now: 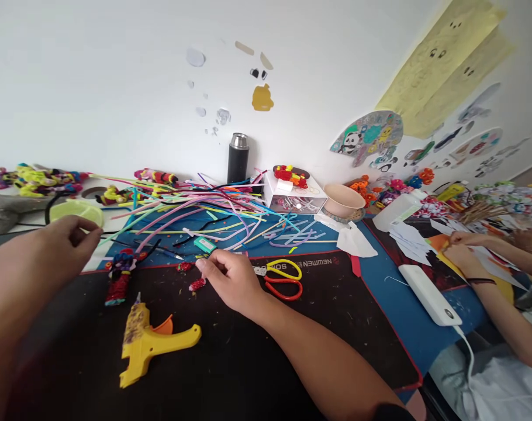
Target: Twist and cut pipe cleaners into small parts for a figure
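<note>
My left hand (75, 248) is raised at the left, thumb and fingertips pinched together; anything between them is too small to make out. My right hand (231, 283) is over the black mat, its thumb and forefinger closed in a pinch. Close below those fingertips is a small pink-red fuzzy piece (197, 285), and a red fuzzy piece (185, 266) lies just left of them. Between my hands lies a pipe-cleaner figure (120, 275) with a red lower part. A yellow glue gun (138, 345) rests in front. Scissors (284, 279) with yellow and red handles lie beyond my right wrist.
Colourful pipe cleaners (204, 204) are heaped at the back by a black thermos (238, 158). A white box (287, 193) and a beige bowl (344, 200) stand right of it. At the right, another person's hands (461, 254) work near a white corded device (429, 294).
</note>
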### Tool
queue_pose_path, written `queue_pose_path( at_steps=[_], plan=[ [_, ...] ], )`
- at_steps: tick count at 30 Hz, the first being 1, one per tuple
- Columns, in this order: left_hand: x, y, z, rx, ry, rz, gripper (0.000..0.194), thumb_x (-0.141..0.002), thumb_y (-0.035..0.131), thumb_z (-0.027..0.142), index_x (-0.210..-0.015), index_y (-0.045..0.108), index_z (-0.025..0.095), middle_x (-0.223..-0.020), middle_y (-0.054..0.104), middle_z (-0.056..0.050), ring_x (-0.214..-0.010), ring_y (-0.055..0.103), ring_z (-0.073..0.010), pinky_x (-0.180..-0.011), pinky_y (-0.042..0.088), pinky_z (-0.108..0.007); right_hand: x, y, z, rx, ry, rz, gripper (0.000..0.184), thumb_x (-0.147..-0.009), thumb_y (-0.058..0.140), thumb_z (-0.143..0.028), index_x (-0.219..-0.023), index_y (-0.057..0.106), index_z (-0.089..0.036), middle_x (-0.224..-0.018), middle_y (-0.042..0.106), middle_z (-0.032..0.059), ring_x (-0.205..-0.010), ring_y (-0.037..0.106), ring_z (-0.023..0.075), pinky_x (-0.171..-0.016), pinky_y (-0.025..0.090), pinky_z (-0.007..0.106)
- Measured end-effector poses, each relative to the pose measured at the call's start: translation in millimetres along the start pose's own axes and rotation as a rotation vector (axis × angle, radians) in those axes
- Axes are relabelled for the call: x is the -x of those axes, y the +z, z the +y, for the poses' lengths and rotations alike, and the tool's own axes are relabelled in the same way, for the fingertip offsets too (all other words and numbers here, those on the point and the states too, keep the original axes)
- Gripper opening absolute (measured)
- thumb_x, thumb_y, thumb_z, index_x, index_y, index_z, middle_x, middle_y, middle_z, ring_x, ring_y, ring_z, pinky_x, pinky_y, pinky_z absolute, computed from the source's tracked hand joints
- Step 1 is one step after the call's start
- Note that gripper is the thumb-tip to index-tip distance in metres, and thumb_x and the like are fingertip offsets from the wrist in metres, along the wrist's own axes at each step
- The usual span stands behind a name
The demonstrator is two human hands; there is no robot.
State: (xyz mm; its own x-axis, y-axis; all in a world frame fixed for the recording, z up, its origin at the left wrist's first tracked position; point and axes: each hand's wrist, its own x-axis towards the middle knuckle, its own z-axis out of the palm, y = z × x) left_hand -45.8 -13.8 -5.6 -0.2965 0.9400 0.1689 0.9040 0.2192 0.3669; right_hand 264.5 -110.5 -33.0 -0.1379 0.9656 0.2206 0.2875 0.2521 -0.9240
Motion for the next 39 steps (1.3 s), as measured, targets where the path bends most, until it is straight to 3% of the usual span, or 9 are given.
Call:
queue_pose_path(
  at_steps=[5, 10, 16, 19, 23, 30, 34, 39],
  plan=[
    [17, -15.5, 32, -0.186, 0.022, -0.094, 0.028, -0.085, 0.053, 0.057, -0.086, 0.063, 0.031, -0.070, 0.062, -0.003, -0.056, 0.049, -0.0255, -0.056, 0.033, -0.032, 1, 0, -1, 0.014, -0.021, -0.010, 0.045, -0.103, 0.062, -0.053, -0.071, 0.055, -0.023, -0.065, 0.064, -0.0021, -0.060, 0.052, 0.0131, -0.059, 0.035, 0.027],
    [16, -13.0, 36, -0.217, 0.041, -0.156, 0.031, -0.090, 0.052, 0.055, -0.098, 0.069, 0.030, -0.084, 0.073, -0.006, -0.063, 0.060, -0.0270, -0.057, 0.036, -0.032, 0, 1, -4, 0.041, -0.004, -0.027, 0.042, -0.103, 0.064, -0.050, -0.072, 0.060, -0.022, -0.068, 0.070, -0.0011, -0.061, 0.056, 0.0137, -0.060, 0.038, 0.027],
    [18, -10.8, 37, -0.264, 0.072, -0.119, 0.035, -0.095, 0.050, 0.055, -0.103, 0.072, 0.029, -0.087, 0.076, -0.007, -0.067, 0.066, -0.0285, -0.056, 0.035, -0.032, 4, 3, -4, 0.107, -0.001, -0.063, 0.041, -0.103, 0.066, -0.050, -0.074, 0.066, -0.021, -0.066, 0.066, -0.0022, -0.060, 0.055, 0.0125, -0.060, 0.036, 0.026],
    [18, -4.8, 34, -0.260, 0.098, -0.098, 0.037, -0.097, 0.051, 0.054, -0.110, 0.075, 0.030, -0.093, 0.080, -0.007, -0.069, 0.068, -0.0280, -0.057, 0.034, -0.031, 5, 3, -4, 0.126, -0.032, -0.065, 0.041, -0.103, 0.066, -0.049, -0.073, 0.065, -0.022, -0.065, 0.064, -0.0024, -0.059, 0.054, 0.0126, -0.060, 0.036, 0.027],
    [11, 6.1, 23, -0.207, 0.113, -0.075, 0.048, -0.095, 0.056, 0.056, -0.134, 0.072, 0.032, -0.096, 0.083, -0.003, -0.070, 0.070, -0.0272, -0.057, 0.034, -0.030, 6, 4, -3, 0.167, -0.043, -0.077, 0.040, -0.104, 0.065, -0.051, -0.076, 0.067, -0.022, -0.068, 0.067, -0.0012, -0.060, 0.056, 0.0133, -0.061, 0.038, 0.027],
    [9, 5.1, 16, -0.199, 0.116, -0.045, 0.059, -0.094, 0.050, 0.059, -0.143, 0.069, 0.031, -0.098, 0.082, -0.007, -0.072, 0.070, -0.0309, -0.058, 0.037, -0.033, 6, 5, -3, 0.183, -0.079, -0.099, 0.042, -0.106, 0.062, -0.053, -0.079, 0.069, -0.022, -0.071, 0.070, 0.0003, -0.063, 0.059, 0.0139, -0.061, 0.039, 0.027],
    [8, 9.8, 8, -0.208, 0.144, -0.010, 0.057, -0.096, 0.041, 0.057, -0.135, 0.072, 0.030, -0.092, 0.079, -0.009, -0.069, 0.065, -0.0307, -0.059, 0.036, -0.033, 5, 1, -2, 0.178, -0.090, -0.046, 0.042, -0.106, 0.063, -0.053, -0.077, 0.068, -0.022, -0.067, 0.067, -0.0014, -0.062, 0.057, 0.0134, -0.061, 0.037, 0.027],
    [-4, 25.6, -10, -0.147, 0.140, 0.043, 0.048, -0.096, 0.044, 0.058, -0.123, 0.076, 0.034, -0.091, 0.076, -0.006, -0.060, 0.053, -0.0255, -0.057, 0.031, -0.032, 3, -3, -1, 0.152, -0.102, -0.010, 0.042, -0.107, 0.063, -0.052, -0.078, 0.067, -0.022, -0.068, 0.069, -0.0007, -0.062, 0.058, 0.0137, -0.064, 0.039, 0.026]
  ],
)
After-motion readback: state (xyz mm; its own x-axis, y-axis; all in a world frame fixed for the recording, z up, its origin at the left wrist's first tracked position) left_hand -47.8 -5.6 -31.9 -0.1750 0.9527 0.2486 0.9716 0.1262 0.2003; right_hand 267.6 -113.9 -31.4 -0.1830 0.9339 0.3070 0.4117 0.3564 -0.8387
